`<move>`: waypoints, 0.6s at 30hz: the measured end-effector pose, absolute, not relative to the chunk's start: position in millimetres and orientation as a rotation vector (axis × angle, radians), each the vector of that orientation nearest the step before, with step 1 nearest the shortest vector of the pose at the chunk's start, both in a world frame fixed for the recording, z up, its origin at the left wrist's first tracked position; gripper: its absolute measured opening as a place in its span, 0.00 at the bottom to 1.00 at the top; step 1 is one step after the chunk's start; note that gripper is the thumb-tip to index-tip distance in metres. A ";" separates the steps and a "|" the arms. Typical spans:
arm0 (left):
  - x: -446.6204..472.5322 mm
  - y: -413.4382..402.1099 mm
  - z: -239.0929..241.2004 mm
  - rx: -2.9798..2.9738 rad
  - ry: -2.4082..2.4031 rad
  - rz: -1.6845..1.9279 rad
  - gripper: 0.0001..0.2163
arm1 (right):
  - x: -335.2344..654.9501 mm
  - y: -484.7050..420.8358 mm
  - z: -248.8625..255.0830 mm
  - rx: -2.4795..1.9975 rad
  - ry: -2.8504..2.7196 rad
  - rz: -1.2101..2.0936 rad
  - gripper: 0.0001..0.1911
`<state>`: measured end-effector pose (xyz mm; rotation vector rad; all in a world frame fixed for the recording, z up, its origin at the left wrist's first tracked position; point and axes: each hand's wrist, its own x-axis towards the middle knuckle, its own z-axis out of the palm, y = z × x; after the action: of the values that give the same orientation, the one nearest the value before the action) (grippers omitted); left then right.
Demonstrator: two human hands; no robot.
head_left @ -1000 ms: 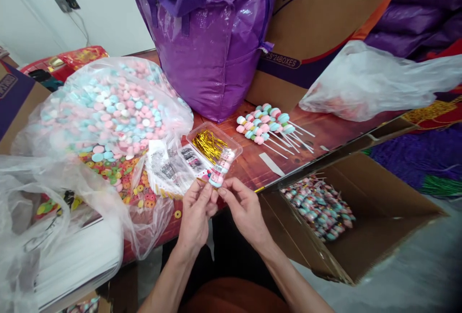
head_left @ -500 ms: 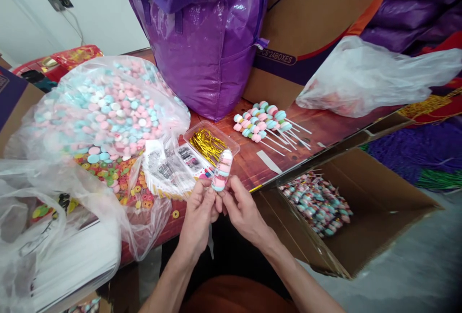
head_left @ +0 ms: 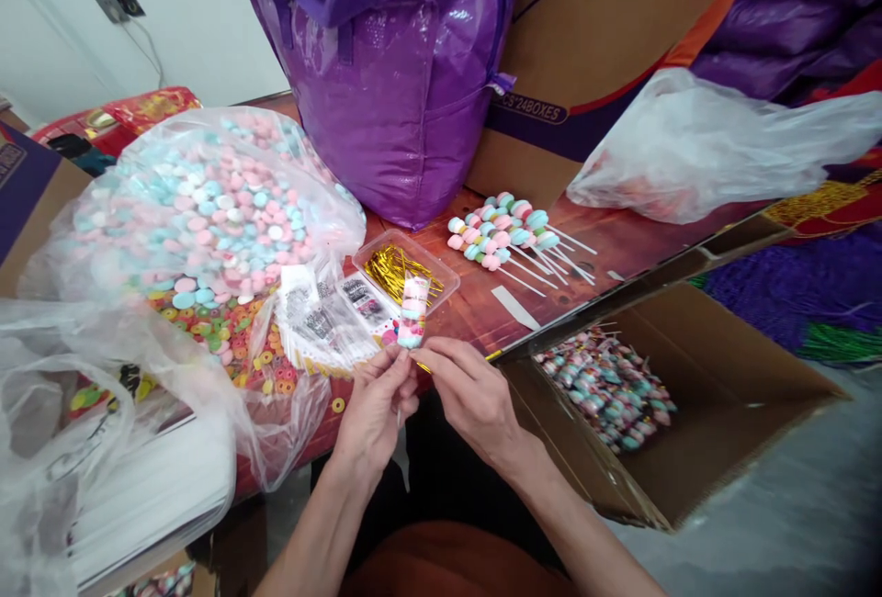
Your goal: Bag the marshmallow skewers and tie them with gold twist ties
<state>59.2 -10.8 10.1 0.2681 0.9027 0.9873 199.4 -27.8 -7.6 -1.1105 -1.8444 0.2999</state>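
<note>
My left hand (head_left: 378, 402) is closed around the stick below a wrapped marshmallow lollipop (head_left: 412, 314), pinching the gathered end of its clear printed bag. The lollipop stands upright, its candies pink, white and pale blue. In my right hand (head_left: 475, 395), thumb and fingers pinch a gold twist tie (head_left: 422, 366) against the bag's neck. Just behind is a clear plastic tray (head_left: 451, 283) of gold twist ties (head_left: 394, 268). Printed clear bags (head_left: 323, 326) lie fanned out left of the lollipop. Unwrapped candy sticks (head_left: 496, 234) lie further back on the table.
A large clear bag of pastel candies (head_left: 213, 202) and ring candies (head_left: 248, 340) fills the left. A purple bag (head_left: 386, 101) stands behind. At right, below the table edge, an open cardboard box (head_left: 737, 395) holds wrapped lollipops (head_left: 606, 386). White sticks (head_left: 152, 505) lie front left.
The lollipop has tipped from a right lean to nearly upright. My right hand has shifted its grip, and the gold twist tie now shows at the bag's neck.
</note>
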 end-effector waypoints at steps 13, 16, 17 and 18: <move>66.3 -17.9 16.2 0.238 0.761 1.038 0.17 | 172.3 -36.9 10.3 -1.203 -1.472 0.502 0.10; 49.5 -20.9 27.4 0.429 0.765 1.088 0.21 | 166.5 -44.1 25.2 -1.176 -1.378 0.797 0.10; 43.3 -23.9 31.2 0.519 0.783 1.111 0.21 | 165.4 -45.9 30.0 -1.162 -1.365 0.856 0.10; 37.7 -27.7 34.4 0.609 0.833 1.138 0.22 | 164.5 -47.3 33.9 -1.148 -1.358 0.888 0.10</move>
<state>37.7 -27.7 34.4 0.6091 0.8334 1.1382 164.5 -47.3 33.9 -1.1484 -1.3576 0.8878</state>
